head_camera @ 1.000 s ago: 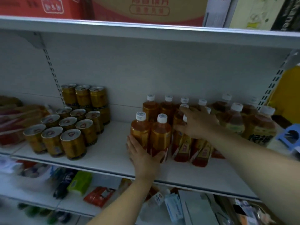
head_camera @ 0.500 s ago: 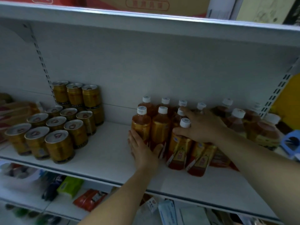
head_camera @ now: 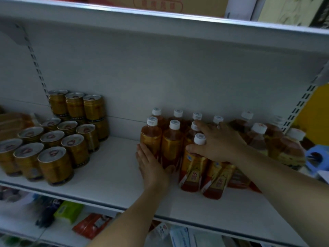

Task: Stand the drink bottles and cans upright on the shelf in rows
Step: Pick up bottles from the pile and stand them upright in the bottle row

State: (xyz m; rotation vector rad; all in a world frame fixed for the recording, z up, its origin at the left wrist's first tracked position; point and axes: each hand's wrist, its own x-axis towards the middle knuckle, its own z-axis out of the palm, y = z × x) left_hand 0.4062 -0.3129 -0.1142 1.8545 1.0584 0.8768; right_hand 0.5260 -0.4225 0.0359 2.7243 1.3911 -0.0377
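Your left hand (head_camera: 151,164) lies flat with straight fingers, palm pressed against the lower side of the leftmost front bottle (head_camera: 151,138), which stands upright. Your right hand (head_camera: 219,141) is spread wide over the tops of the bottles to its right. Its thumb rests on the shoulder of a tilted bottle (head_camera: 193,168) just under the white cap, and its forefinger reaches back to a cap in the next row; the fingers are not curled round any one bottle. That tilted bottle and its neighbour (head_camera: 216,180) lean back at the front of the amber bottle group, while the rows behind stand straight against the back wall.

All of this sits on the white shelf (head_camera: 110,175). Well apart to the left, gold cans (head_camera: 53,157) stand upright in rows, with three stacked cans (head_camera: 75,106) at the back. Larger bottles (head_camera: 284,148) crowd the right end. Cartons (head_camera: 160,4) sit on the shelf above, and blurred packets (head_camera: 90,225) lie below.
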